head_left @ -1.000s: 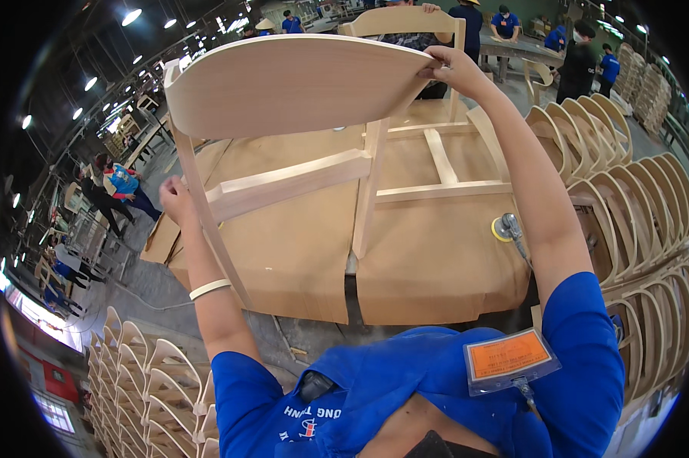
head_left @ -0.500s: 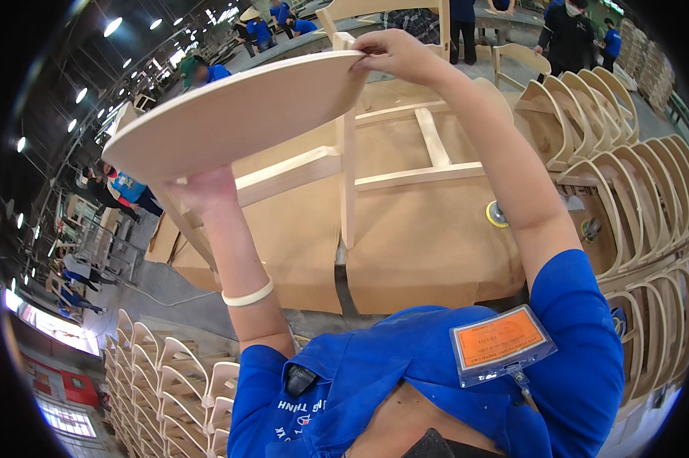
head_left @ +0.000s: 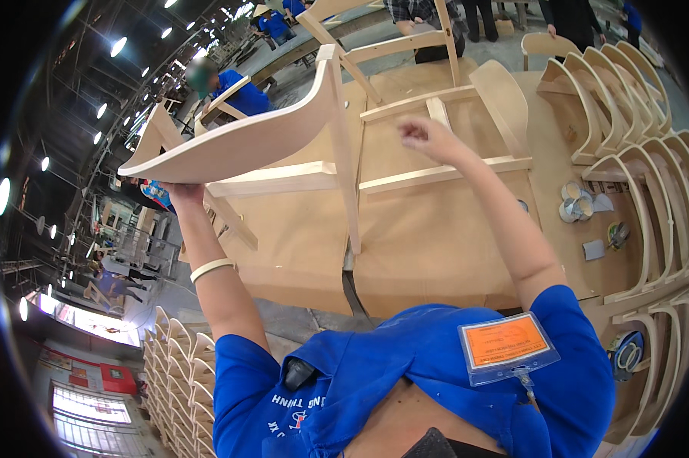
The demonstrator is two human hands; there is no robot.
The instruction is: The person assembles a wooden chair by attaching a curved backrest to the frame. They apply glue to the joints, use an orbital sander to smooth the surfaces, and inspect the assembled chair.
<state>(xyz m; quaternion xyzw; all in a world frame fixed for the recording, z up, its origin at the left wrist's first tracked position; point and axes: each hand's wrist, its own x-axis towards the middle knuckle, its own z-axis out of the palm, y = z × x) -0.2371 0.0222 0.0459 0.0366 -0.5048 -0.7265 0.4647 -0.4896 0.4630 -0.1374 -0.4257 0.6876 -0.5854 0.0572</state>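
Note:
A pale wooden chair frame stands on the brown-covered table in front of me, its broad curved backrest toward my left. My left hand grips the lower edge of that backrest near its left end; the fingers are mostly hidden behind the wood. Off the chair, my right hand is raised above the table with bent, slightly parted fingers and nothing visible in it. Beyond it lies a second chair frame on its side, its curved backrest at the right.
Rows of curved wooden backrests line the right side, beside tape-like rolls and a grey block. More stacked chair parts stand at lower left. A gap splits the brown table covering. Co-workers stand beyond.
My right hand has let go of the backrest's right end and moved right and down. The backrest now shows more of its curve, and my left hand stays on it.

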